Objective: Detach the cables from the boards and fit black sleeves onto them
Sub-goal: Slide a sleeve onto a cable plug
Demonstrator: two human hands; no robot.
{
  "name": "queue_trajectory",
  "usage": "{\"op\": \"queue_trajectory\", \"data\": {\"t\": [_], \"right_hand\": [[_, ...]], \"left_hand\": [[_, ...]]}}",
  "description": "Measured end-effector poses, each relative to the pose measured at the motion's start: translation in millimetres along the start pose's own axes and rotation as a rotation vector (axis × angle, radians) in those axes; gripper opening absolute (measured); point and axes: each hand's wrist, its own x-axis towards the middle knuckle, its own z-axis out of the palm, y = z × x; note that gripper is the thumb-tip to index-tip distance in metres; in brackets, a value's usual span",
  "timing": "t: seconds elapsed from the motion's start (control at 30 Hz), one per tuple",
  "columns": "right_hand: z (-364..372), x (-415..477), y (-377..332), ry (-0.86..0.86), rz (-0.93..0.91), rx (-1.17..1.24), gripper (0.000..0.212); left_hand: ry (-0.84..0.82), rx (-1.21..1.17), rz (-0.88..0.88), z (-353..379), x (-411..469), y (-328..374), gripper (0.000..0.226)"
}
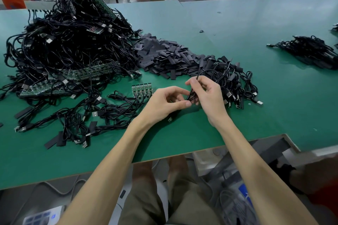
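My left hand (pixel 168 102) and my right hand (pixel 206 95) meet over the green table (pixel 274 97). Between them runs a thin black cable (pixel 194 86); my right hand pinches it near the top, while my left hand's thumb and fingers pinch a black sleeve (pixel 190 97) at its lower end. A small green board (pixel 141 89) with cables attached lies just left of my left hand. A heap of loose black sleeves (pixel 168 58) sits behind the hands. A large tangle of cables and boards (pixel 69 47) fills the left side.
A pile of cables (pixel 236 82) lies right of my hands, and another bundle (pixel 309 51) sits at the far right. Loose USB cables (pixel 82 118) sprawl at the front left. The table's front edge (pixel 182 153) runs below my forearms.
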Motion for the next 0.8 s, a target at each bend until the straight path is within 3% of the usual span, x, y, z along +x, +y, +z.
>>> {"op": "queue_trajectory", "data": {"t": [0.13, 0.3, 0.43, 0.53, 0.7, 0.8], "right_hand": [[0, 1, 1, -0.018, 0.032, 0.109, 0.022], [1, -1, 0, -0.114, 0.072, 0.005, 0.019], [5, 0, -1, -0.214, 0.101, -0.09, 0.019], [5, -1, -3, -0.212, 0.124, -0.095, 0.025], [4, -3, -5, -0.247, 0.103, -0.157, 0.022], [4, -3, -5, -0.249, 0.1, -0.142, 0.024]], "left_hand": [[0.112, -0.071, 0.001, 0, 1, -1, 0.012], [0.243, -0.235, 0.024, -3, 9, 6, 0.014], [0.278, -0.237, 0.048, 5, 28, 30, 0.015], [0.24, -0.1, 0.056, 18, 48, 52, 0.018], [-0.023, -0.046, -0.039, 41, 65, 78, 0.042], [0.041, 0.058, 0.045, 37, 59, 73, 0.032]]}}
